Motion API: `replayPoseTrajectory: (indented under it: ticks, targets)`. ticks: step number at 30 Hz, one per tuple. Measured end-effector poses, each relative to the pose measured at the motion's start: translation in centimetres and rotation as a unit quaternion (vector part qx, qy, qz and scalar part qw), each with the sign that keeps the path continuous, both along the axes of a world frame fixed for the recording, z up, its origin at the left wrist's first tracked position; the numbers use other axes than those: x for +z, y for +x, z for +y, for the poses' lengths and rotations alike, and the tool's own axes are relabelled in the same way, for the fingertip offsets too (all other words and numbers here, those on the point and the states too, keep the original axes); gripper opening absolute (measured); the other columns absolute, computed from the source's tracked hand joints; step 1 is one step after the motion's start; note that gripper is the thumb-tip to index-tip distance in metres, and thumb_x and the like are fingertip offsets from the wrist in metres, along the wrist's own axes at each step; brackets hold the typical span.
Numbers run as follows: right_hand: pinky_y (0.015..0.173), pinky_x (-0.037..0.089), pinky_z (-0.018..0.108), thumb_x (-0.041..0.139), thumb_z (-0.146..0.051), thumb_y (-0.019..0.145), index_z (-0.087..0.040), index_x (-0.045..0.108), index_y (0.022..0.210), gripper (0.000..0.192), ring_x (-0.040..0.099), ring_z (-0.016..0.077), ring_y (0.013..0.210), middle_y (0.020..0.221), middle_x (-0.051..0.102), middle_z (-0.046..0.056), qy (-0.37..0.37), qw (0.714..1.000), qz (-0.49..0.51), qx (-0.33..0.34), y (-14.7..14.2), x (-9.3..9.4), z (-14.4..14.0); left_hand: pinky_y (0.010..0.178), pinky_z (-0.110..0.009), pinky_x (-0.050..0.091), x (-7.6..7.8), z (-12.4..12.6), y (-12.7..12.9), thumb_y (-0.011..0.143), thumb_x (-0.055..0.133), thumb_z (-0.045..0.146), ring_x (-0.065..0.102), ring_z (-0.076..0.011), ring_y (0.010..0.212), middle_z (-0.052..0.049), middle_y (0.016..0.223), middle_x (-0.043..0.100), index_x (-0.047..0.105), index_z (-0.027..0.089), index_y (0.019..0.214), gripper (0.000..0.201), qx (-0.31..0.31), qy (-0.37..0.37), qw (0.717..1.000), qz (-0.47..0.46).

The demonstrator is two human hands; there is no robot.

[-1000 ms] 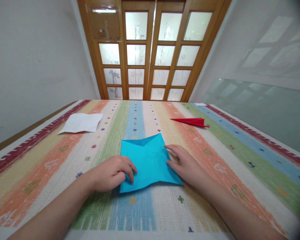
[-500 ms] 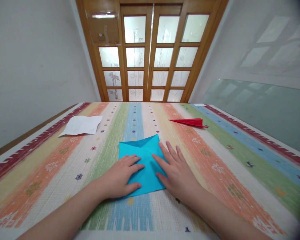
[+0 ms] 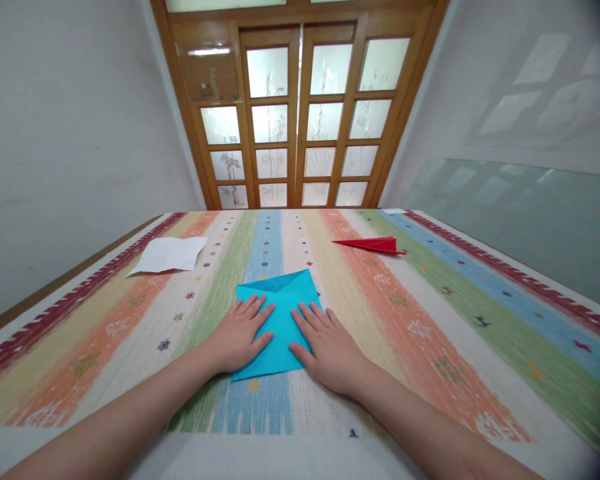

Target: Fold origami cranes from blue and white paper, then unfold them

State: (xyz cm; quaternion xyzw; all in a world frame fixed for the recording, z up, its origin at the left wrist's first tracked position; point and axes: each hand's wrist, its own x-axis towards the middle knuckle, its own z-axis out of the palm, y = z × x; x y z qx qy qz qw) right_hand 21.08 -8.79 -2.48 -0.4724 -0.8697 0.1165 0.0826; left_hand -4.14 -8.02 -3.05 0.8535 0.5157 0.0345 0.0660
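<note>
A bright blue sheet of paper (image 3: pixel 280 337) lies on the striped tablecloth in front of me. Its top edge is folded, with a darker triangular part showing at the upper left. My left hand (image 3: pixel 241 333) rests on the paper's left side, fingers stretched out and the thumb pointing inward. On the right side my right hand (image 3: pixel 327 343) lies flat, fingers spread over the paper and its right edge. The hands cover parts of both side edges.
A red folded paper plane (image 3: pixel 370 245) lies farther back on the right. To the back left is a creased white sheet of paper (image 3: pixel 170 255). The striped tablecloth (image 3: pixel 410 387) runs back toward a wooden door with glass panes (image 3: pixel 275 120). Walls stand on both sides.
My right hand has moved left and down onto the paper, its fingers flatter. My left hand has shifted slightly up and left. The view has tilted up a little.
</note>
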Motion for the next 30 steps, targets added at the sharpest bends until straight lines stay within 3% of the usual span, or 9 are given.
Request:
replayPoseTrajectory:
  ticks: [8,14,18,21,24,27,30]
  targets:
    - [0.120,0.014,0.063,0.034,-0.061,0.098,-0.017,0.032,0.157,0.074,0.017,0.0382,0.152,0.163,0.022,0.015,0.005,1.000,-0.006,-0.025,0.4,-0.4,0.5,0.120,-0.055,0.015,0.4,2.7,0.6,0.098,0.029,0.068,0.016,-0.0350,0.152,-0.012,0.166,0.018,0.025,0.025,0.158,0.074,0.008,-0.017,0.999,0.029]
    - [0.120,0.012,0.062,0.031,-0.065,0.098,-0.018,0.030,0.158,0.076,0.017,0.0380,0.152,0.164,0.021,0.014,-0.005,1.000,-0.014,-0.023,0.5,-0.3,0.5,0.120,-0.053,0.017,-0.2,6.7,1.6,0.100,0.033,0.062,0.018,-0.0323,0.152,-0.010,0.165,0.020,0.028,0.026,0.158,0.068,0.052,0.005,0.998,0.022]
    - [0.121,0.011,0.062,0.032,-0.065,0.098,-0.019,0.031,0.158,0.075,0.016,0.0377,0.152,0.164,0.020,0.012,-0.009,1.000,-0.008,-0.022,0.6,-0.3,0.6,0.118,-0.053,0.022,-0.2,8.6,1.3,0.099,0.037,0.056,0.028,-0.0349,0.148,-0.016,0.161,0.031,0.036,0.019,0.154,0.067,0.100,0.034,0.994,0.010]
    - [0.121,0.011,0.062,0.037,-0.064,0.097,-0.020,0.031,0.158,0.075,0.017,0.0380,0.152,0.164,0.022,0.012,-0.009,1.000,0.002,-0.022,0.7,-0.4,0.9,0.111,-0.046,0.034,0.6,9.7,1.6,0.094,0.049,0.053,0.046,-0.0347,0.136,-0.018,0.148,0.051,0.053,0.016,0.141,0.059,0.113,0.048,0.992,-0.003]
    - [0.121,0.013,0.061,0.043,-0.060,0.096,-0.023,0.031,0.158,0.073,0.020,0.0368,0.151,0.164,0.024,0.011,-0.006,0.999,0.025,-0.030,0.8,-0.5,1.2,0.093,-0.038,0.047,1.7,10.9,2.3,0.089,0.058,0.045,0.063,-0.0307,0.111,-0.014,0.118,0.070,0.069,0.018,0.113,0.037,0.117,0.044,0.992,-0.016]
    - [0.121,0.018,0.061,0.045,-0.053,0.097,-0.025,0.030,0.158,0.069,0.020,0.0347,0.152,0.164,0.026,0.010,0.015,0.996,0.065,-0.056,1.0,-0.2,1.6,0.078,-0.032,0.049,2.6,12.0,2.4,0.089,0.058,0.041,0.068,-0.0260,0.092,-0.009,0.098,0.075,0.072,0.021,0.094,0.025,0.124,0.036,0.991,-0.032]
    - [0.120,0.020,0.060,0.045,-0.046,0.099,-0.026,0.035,0.155,0.061,0.021,0.0321,0.152,0.164,0.027,0.008,0.067,0.988,0.114,-0.081,1.3,0.2,2.0,0.074,-0.030,0.048,3.7,13.1,1.0,0.091,0.056,0.041,0.068,-0.0235,0.088,-0.007,0.093,0.075,0.072,0.022,0.089,0.025,0.152,0.040,0.987,-0.047]
